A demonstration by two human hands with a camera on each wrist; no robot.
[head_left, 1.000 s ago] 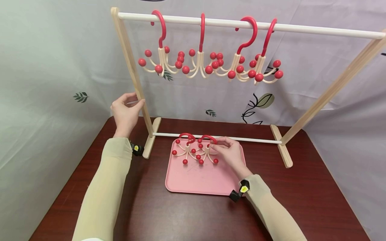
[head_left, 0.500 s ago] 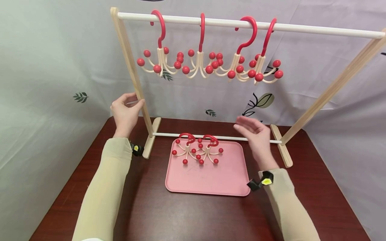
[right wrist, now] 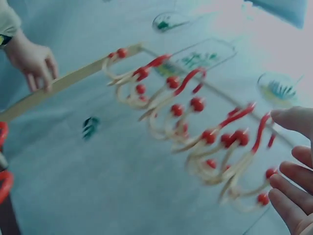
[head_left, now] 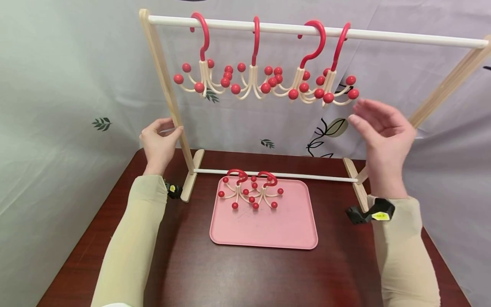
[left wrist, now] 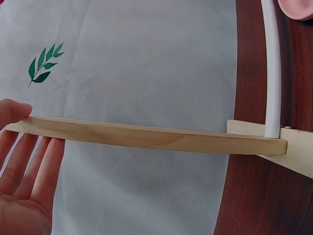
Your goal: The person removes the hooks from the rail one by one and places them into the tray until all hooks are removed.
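My left hand point(head_left: 161, 138) pinches the left wooden post point(left wrist: 142, 136) of a small clothes rack, thumb on one side and fingertips on the other. Holding nothing, my right hand point(head_left: 385, 136) is raised beside the right post point(head_left: 446, 87), fingers loosely bent. Its fingertips are just below and right of the rightmost hanging multi-arm hook point(head_left: 329, 87), a red hook with cream arms and red balls. Several such hooks hang from the white top rail point(head_left: 402, 37). Two more, a left hook point(head_left: 238, 192) and a right hook point(head_left: 264, 192), lie on the pink tray point(head_left: 264, 230).
A white lower bar point(head_left: 299, 175) joins the rack's left foot point(head_left: 192, 179) and right foot point(head_left: 354, 175) just behind the tray. The rack and tray stand on a dark red-brown table point(head_left: 230, 277). Behind hangs a pale curtain point(head_left: 76, 76) with leaf prints.
My right hand has left the right hook on the tray, empty, and moved up and to the right, near the hanging hooks. My left hand stays on the post.
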